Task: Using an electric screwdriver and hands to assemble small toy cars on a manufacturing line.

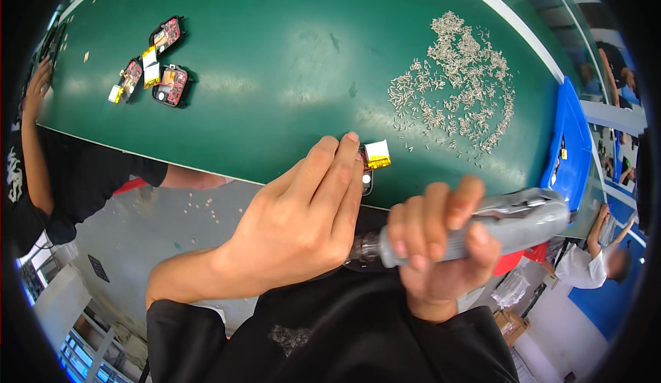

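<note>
My left hand (296,211) lies over a small black device housing (368,184) at the near edge of the green table, its fingers close together along the housing's left side. Most of the housing and my left thumb are hidden. A white-and-yellow battery pack (377,153) sticks out at the housing's far end. My right hand (441,245), smeared by motion, is wrapped round a grey electric screwdriver (520,219). The tool lies nearly level, its dark front end pointing left, close beside my left hand. Its tip is hidden behind that hand.
Many small metal screws (454,73) are spread across the right of the green table (275,73). Several open housings (172,85) with red circuit boards and batteries sit far left. A blue bin (570,149) stands at the right edge. Another person's arm (38,128) reaches the table at left.
</note>
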Motion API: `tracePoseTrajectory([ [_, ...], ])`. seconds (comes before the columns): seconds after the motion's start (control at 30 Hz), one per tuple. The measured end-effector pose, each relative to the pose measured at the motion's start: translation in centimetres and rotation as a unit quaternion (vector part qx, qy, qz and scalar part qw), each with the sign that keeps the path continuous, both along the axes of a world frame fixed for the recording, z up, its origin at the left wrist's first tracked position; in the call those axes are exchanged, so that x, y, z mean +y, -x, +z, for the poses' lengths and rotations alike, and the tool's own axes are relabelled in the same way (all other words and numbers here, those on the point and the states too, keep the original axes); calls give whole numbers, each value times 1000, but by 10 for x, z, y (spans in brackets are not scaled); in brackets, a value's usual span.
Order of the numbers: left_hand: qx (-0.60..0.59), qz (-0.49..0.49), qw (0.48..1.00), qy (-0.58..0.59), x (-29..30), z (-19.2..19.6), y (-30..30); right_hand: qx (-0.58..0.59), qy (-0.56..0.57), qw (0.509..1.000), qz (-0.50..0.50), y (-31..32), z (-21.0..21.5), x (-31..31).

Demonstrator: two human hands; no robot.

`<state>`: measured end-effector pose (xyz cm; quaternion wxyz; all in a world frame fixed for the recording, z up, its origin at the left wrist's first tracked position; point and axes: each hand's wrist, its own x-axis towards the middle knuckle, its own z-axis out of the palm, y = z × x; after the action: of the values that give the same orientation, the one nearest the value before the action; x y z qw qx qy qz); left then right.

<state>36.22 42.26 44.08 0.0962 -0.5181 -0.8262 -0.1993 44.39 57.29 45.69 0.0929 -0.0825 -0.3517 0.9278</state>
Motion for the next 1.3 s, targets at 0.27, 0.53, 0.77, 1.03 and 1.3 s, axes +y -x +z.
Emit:
tracePoseTrajectory([
  [0.27, -30, -4, 1000, -4, -2, 1, -2, 70, -35, 997, -27, 15, 25, 40],
  [0.53, -25, -13, 999, -19, -2, -5, -1, -79, -71, 994, 22, 4, 1, 26],
  [0.77, -53, -3, 999, -10, -2, -1, -2, -129, -104, 981, 100, -11, 0, 18],
  [1.03, -56, -3, 998, -11, 1, 1, -1, -134, -77, 985, 74, -17, -3, 5],
  [1.3, 33, -1, 999, -4, 7, -5, -6, -113, -30, 986, 114, -18, -11, 8],
])
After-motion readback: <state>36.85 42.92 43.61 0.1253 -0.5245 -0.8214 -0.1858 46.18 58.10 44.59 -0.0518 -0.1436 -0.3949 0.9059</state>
